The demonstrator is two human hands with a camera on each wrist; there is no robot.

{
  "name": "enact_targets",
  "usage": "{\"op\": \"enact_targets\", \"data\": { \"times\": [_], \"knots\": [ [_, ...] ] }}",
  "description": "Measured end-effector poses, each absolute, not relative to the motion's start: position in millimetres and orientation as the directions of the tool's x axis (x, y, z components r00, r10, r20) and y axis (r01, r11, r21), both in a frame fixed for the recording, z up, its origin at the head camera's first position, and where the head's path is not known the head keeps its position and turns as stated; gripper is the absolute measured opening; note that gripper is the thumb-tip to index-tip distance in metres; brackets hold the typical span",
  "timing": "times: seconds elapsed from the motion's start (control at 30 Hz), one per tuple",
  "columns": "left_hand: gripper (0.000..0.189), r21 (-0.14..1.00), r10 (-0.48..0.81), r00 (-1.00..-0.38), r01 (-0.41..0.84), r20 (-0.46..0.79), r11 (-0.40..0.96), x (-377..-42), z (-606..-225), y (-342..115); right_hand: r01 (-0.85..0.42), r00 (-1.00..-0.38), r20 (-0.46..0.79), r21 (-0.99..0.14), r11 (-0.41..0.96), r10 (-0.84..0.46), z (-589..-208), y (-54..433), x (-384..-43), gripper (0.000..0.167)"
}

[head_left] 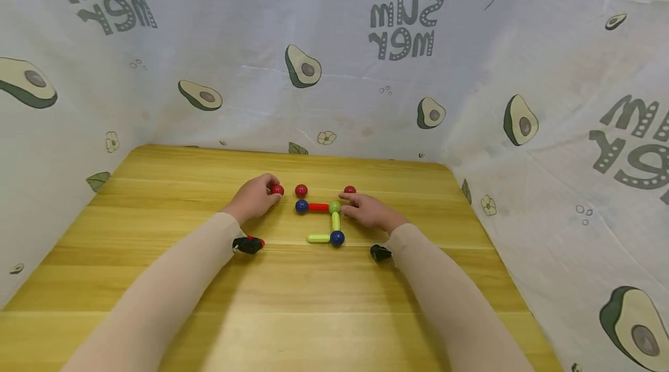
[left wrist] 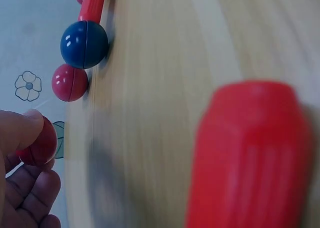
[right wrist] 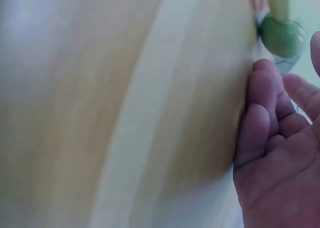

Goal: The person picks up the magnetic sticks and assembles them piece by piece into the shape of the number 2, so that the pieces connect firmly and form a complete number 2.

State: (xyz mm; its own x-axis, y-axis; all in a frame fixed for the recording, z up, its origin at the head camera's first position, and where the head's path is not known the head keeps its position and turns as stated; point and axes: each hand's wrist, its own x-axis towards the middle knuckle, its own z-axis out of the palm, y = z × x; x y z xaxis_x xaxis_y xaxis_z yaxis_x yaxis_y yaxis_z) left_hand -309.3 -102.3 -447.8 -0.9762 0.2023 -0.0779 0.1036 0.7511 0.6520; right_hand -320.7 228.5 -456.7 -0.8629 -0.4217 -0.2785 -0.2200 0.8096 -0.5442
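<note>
My left hand pinches a red ball between thumb and fingers at the left of the group. Relaxed and holding nothing, my right hand lies at the right side, its fingertips by a green ball and overlapping another red ball in the head view. A joined shape sits between the hands: a blue ball, a red rod, the green ball, a yellow-green rod, a second blue ball and another yellow-green rod pointing left.
A loose red ball rests behind the left blue ball. Close to the left wrist camera looms a blurred red rod. Each wrist bears a small black device. White printed cloth hangs along the wooden table's back and sides.
</note>
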Motion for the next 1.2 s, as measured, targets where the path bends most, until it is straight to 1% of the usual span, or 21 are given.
{"op": "enact_targets", "data": {
  "times": [0.13,0.23,0.37,0.47,0.6,0.83,0.97,1.2],
  "knots": [
    [0.035,0.679,0.237,-0.967,0.112,-0.095,0.726,-298.0,-445.7,-107.9,-0.178,-0.862,-0.281,-0.612,0.771,-0.422,-451.7,237.7,-312.6,0.056],
    [0.032,0.687,0.269,-0.957,0.122,-0.11,0.716,-288.1,-443.6,-110.7,-0.177,-0.866,-0.262,-0.638,0.749,-0.427,-447.4,242.9,-303.9,0.052],
    [0.03,0.686,0.304,-0.945,0.144,-0.117,0.713,-276.1,-441.0,-110.9,-0.215,-0.87,-0.221,-0.633,0.744,-0.44,-441.1,245.9,-292.1,0.044],
    [0.03,0.68,0.328,-0.938,0.168,-0.113,0.714,-268.9,-440.3,-109.4,-0.253,-0.853,-0.219,-0.619,0.743,-0.474,-437.8,243.7,-284.4,0.039],
    [0.027,0.688,0.361,-0.925,0.186,-0.118,0.701,-261.6,-443.2,-105.4,-0.279,-0.818,-0.25,-0.616,0.737,-0.518,-437.4,237.7,-276.5,0.038],
    [0.024,0.706,0.417,-0.898,0.203,-0.142,0.679,-251.4,-447.9,-93.8,-0.333,-0.773,-0.247,-0.627,0.705,-0.585,-441.8,229.2,-270.1,0.041],
    [0.023,0.695,0.431,-0.891,0.222,-0.139,0.683,-248.5,-450.1,-87.6,-0.333,-0.766,-0.261,-0.622,0.709,-0.588,-447.2,226.2,-269.3,0.04],
    [0.022,0.67,0.445,-0.887,0.255,-0.125,0.697,-245.8,-451.9,-80.4,-0.302,-0.778,-0.276,-0.623,0.721,-0.564,-450.7,223.3,-267.9,0.035]
  ]
}}
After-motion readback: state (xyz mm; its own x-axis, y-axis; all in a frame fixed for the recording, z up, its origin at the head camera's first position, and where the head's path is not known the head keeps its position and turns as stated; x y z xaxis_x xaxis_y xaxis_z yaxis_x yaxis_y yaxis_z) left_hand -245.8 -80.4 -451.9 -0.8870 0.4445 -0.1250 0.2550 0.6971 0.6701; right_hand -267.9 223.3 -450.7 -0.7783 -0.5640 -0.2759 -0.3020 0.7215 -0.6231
